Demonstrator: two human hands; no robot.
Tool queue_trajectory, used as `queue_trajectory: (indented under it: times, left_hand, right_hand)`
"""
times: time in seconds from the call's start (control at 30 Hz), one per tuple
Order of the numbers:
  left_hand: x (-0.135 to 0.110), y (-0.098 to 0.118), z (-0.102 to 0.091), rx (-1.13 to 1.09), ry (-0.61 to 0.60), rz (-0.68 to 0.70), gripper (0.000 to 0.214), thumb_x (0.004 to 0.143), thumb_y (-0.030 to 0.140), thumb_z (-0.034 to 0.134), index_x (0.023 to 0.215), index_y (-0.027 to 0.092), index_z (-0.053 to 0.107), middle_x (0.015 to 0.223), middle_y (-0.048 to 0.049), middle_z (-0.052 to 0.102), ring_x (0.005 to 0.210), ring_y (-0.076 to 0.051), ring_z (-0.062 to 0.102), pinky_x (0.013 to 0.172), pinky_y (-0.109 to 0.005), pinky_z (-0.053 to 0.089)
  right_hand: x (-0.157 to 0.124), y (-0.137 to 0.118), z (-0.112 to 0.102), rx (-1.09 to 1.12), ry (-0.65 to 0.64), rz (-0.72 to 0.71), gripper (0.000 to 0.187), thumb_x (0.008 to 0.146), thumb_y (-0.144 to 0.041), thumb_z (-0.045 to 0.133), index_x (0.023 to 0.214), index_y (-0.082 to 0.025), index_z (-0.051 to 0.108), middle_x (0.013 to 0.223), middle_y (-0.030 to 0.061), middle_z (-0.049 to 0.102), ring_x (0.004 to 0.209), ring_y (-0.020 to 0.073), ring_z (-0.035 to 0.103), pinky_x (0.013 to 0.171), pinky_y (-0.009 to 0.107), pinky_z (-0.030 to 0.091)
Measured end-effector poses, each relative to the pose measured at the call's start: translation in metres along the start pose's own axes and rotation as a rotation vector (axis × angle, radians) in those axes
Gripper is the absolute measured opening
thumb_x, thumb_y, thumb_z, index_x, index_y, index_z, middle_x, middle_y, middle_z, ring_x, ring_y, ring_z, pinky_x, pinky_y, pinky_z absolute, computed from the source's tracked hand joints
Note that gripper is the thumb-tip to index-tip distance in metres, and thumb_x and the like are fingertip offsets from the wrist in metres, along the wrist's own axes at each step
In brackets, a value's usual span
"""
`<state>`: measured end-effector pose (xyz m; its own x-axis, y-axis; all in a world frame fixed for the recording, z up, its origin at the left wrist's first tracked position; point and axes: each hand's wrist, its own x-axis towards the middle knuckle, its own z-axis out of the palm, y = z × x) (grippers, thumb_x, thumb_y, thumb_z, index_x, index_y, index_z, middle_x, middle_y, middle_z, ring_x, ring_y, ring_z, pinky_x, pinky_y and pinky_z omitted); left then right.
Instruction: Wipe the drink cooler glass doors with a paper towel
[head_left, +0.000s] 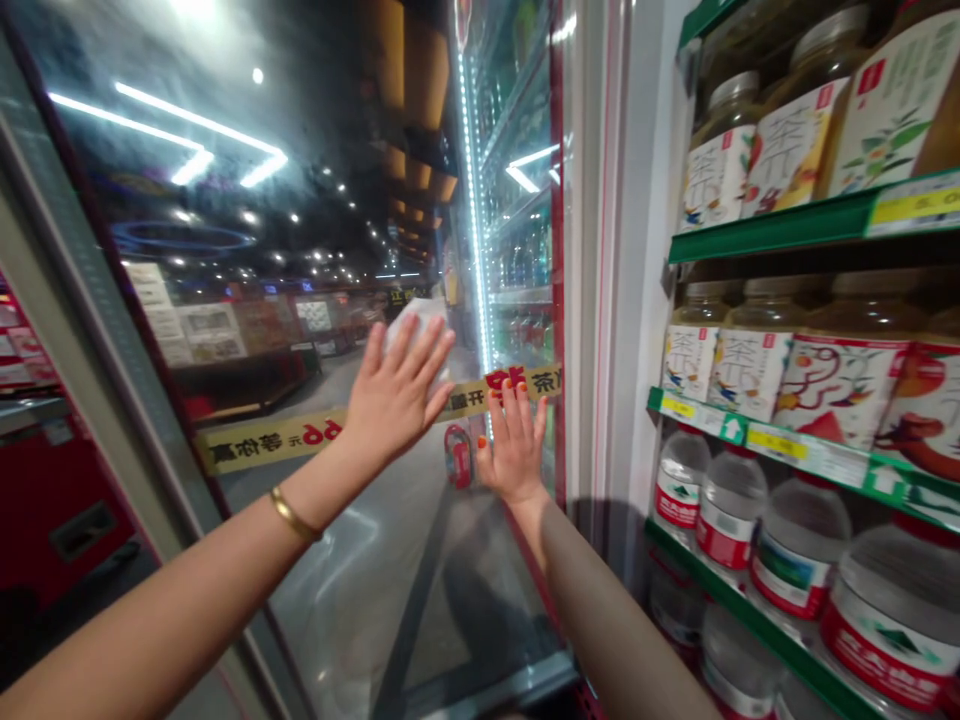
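While open, grips (394,395) (514,445) on glass door (352,600)

I'm seeing the glass cooler door (352,600) standing open, its pane reflecting bright ceiling lights, with a yellow price strip (270,440) running across it and a pale metal frame (97,290) along its edge.

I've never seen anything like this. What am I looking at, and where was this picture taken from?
There's no machine here: this view comes from a camera worn on a person's head, looking forward and down at their own arms. Their left hand, with a gold bangle, and their right hand are spread flat against a glass door and hold nothing. To the right, green shelves carry labelled glass bottles above large water bottles.
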<state>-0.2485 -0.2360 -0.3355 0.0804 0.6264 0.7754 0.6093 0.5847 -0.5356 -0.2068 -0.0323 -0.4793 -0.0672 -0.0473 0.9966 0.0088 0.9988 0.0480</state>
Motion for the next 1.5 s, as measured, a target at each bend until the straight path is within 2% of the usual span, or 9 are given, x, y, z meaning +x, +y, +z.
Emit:
queue_trajectory:
  times: [0.2, 0.43, 0.63, 0.73, 0.9, 1.13, 1.23, 1.37, 1.5]
  left_hand:
    - [-0.053, 0.019, 0.011, -0.05, -0.125, 0.527, 0.071, 0.109, 0.057, 0.051, 0.172, 0.025, 0.039, 0.175, -0.0003, 0.046, 0.172, -0.018, 0.025, 0.145, -0.043, -0.002]
    - [0.001, -0.016, -0.012, 0.056, -0.027, 0.12, 0.086, 0.107, 0.067, 0.05, 0.177, 0.026, 0.024, 0.181, -0.0063, 0.034, 0.173, -0.03, 0.02, 0.144, -0.056, -0.001]
    - [-0.019, 0.028, 0.022, -0.053, -0.187, 0.519, 0.073, 0.108, 0.066, 0.046, 0.169, 0.025, 0.045, 0.177, -0.0014, 0.043, 0.173, -0.022, 0.023, 0.145, -0.05, -0.001]
    - [-0.028, 0.014, 0.014, -0.048, -0.117, 0.432, 0.063, 0.112, 0.052, 0.046, 0.171, 0.03, 0.041, 0.177, 0.0032, 0.043, 0.172, -0.018, 0.023, 0.145, -0.046, -0.004]
    - [0.027, 0.011, 0.005, -0.014, -0.05, 0.177, 0.067, 0.112, 0.035, 0.039, 0.177, 0.024, 0.024, 0.182, -0.002, 0.03, 0.174, -0.022, 0.017, 0.145, -0.053, 0.006]
    - [0.021, 0.043, 0.015, -0.14, -0.256, 0.57, 0.07, 0.11, 0.046, 0.049, 0.174, 0.026, 0.03, 0.181, 0.0004, 0.032, 0.171, -0.019, 0.029, 0.144, -0.043, 0.017]
    - [-0.018, 0.009, -0.011, -0.142, -0.196, 0.422, 0.073, 0.11, 0.052, 0.049, 0.175, 0.03, 0.026, 0.18, 0.0005, 0.035, 0.171, -0.022, 0.027, 0.144, -0.046, 0.009]
    - [-0.081, -0.038, -0.057, 0.045, -0.062, -0.099, 0.085, 0.106, 0.063, 0.056, 0.177, 0.035, 0.02, 0.181, -0.0026, 0.035, 0.174, -0.028, 0.017, 0.143, -0.055, -0.005]
    - [-0.136, -0.03, -0.064, 0.144, 0.037, -0.554, 0.109, 0.098, 0.074, 0.062, 0.179, 0.025, 0.008, 0.186, -0.014, 0.014, 0.175, -0.036, 0.001, 0.142, -0.062, -0.003]
  right_hand:
    - [0.001, 0.0, 0.001, 0.008, 0.051, 0.005, 0.08, 0.104, -0.032, 0.042, 0.179, -0.016, 0.018, 0.178, 0.0195, 0.042, 0.173, 0.0357, 0.021, 0.137, 0.072, 0.013]
    - [0.003, -0.003, 0.004, 0.007, 0.076, -0.006, 0.082, 0.107, -0.038, 0.042, 0.18, -0.018, 0.01, 0.182, 0.0182, 0.035, 0.174, 0.0385, 0.017, 0.136, 0.077, 0.009]
    - [0.001, -0.001, 0.004, 0.062, 0.115, 0.062, 0.081, 0.108, -0.035, 0.041, 0.18, -0.024, 0.006, 0.188, 0.0183, 0.01, 0.174, 0.0404, 0.016, 0.133, 0.078, 0.021]
    - [0.0, 0.005, -0.003, 0.112, 0.022, 0.088, 0.076, 0.109, -0.028, 0.036, 0.18, -0.03, 0.011, 0.188, 0.0137, 0.017, 0.173, 0.0369, 0.021, 0.135, 0.075, 0.02]
    - [-0.015, 0.012, -0.006, 0.1, 0.024, 0.218, 0.082, 0.109, -0.026, 0.038, 0.18, -0.021, -0.002, 0.188, 0.0182, 0.012, 0.175, 0.0345, 0.015, 0.136, 0.07, 0.028]
    - [-0.028, 0.009, 0.003, -0.024, 0.066, 0.171, 0.087, 0.108, -0.034, 0.039, 0.178, -0.011, -0.006, 0.187, 0.0247, 0.007, 0.174, 0.0395, 0.013, 0.133, 0.078, 0.026]
    - [-0.025, 0.013, -0.005, -0.044, 0.02, 0.152, 0.087, 0.107, -0.036, 0.042, 0.179, -0.013, -0.003, 0.188, 0.0224, 0.001, 0.175, 0.0399, 0.007, 0.133, 0.078, 0.025]
    - [-0.021, 0.004, -0.018, -0.049, -0.029, 0.157, 0.09, 0.106, -0.035, 0.049, 0.18, -0.025, 0.0, 0.188, 0.0176, -0.011, 0.174, 0.0461, 0.002, 0.127, 0.088, 0.024]
    - [0.0, -0.037, -0.022, 0.031, -0.052, 0.051, 0.092, 0.102, -0.038, 0.063, 0.18, -0.034, 0.013, 0.188, 0.0141, -0.012, 0.173, 0.0512, -0.002, 0.123, 0.094, 0.018]
